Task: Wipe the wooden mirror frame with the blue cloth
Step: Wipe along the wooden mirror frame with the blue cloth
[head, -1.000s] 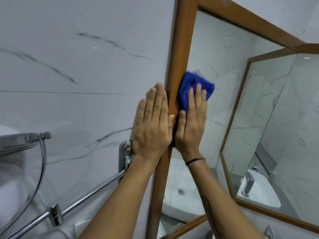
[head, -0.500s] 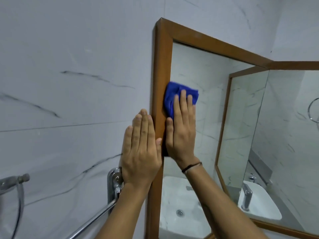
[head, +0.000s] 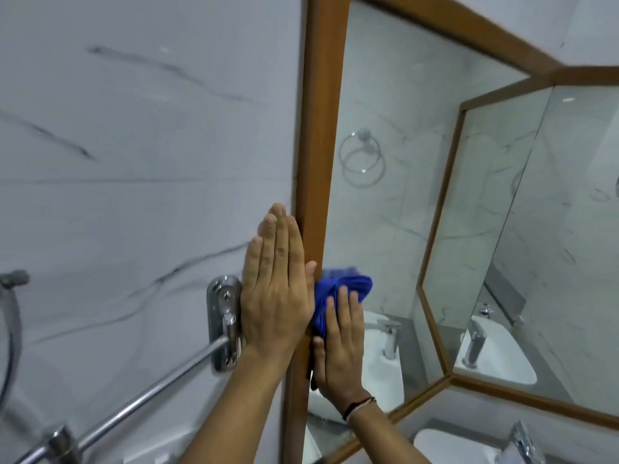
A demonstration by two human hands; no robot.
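The left hand (head: 274, 296) lies flat, fingers together, on veined marble wall (head: 134, 145); the right hand (head: 341, 346) presses the bunched blue cloth (head: 338, 286) against the smooth wooden mirror frame (head: 318, 128).

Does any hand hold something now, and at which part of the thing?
The right hand presses the bunched blue cloth against the wooden mirror frame, its fingers over the cloth's lower part. The left hand holds nothing; it lies flat on the wall.

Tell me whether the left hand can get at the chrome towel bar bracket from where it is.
Probably yes. The left hand lies flat on the wall with its outer edge right beside the towel bar bracket, and nothing sits between them.
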